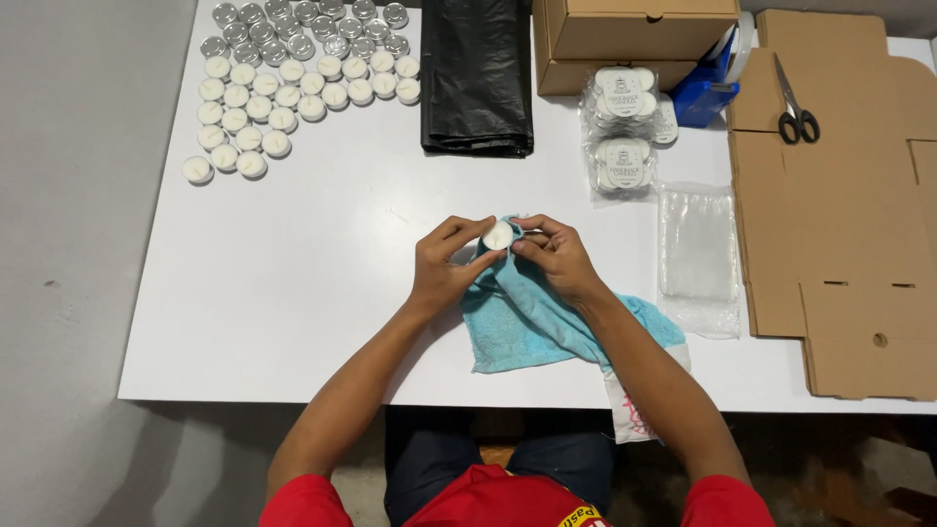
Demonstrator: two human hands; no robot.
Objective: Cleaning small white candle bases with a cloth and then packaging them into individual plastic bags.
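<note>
Two hands: both meet over the middle of the scene, seen from above.
Floor: smooth grey concrete [78, 293], dull, with faint marks, left of the surface.
Surface: flat white tabletop [293, 273], matte, rectangular, straight front edge.
Candle rows: many small round tealights [283, 88] at the far left corner, white wax in thin metal cups, packed in slanted rows; the farthest ones look like bare silver cups.
Black bag: folded glossy plastic [476, 78], creased, lying lengthwise at the far edge.
Left hand: the left hand [444, 268] grips the edge of the cloth, fingers curled, fingertips touching the candle.
Candle: one white tealight [499, 235], round, pinched between both hands just above the cloth.
Cloth: soft blue terry towel [532, 322], rumpled, spread under the hands.
Right hand: the right hand [556, 256] clasps the candle with cloth bunched beneath its fingers.
Packed candles: clear wrapped packs [623, 127], stacked near closed brown boxes [634, 39].
Clear bags: limp transparent sleeves [697, 254].
Cardboard: flat unfolded brown sheet [839, 244] with black-handled scissors [795, 107] on it.
</note>
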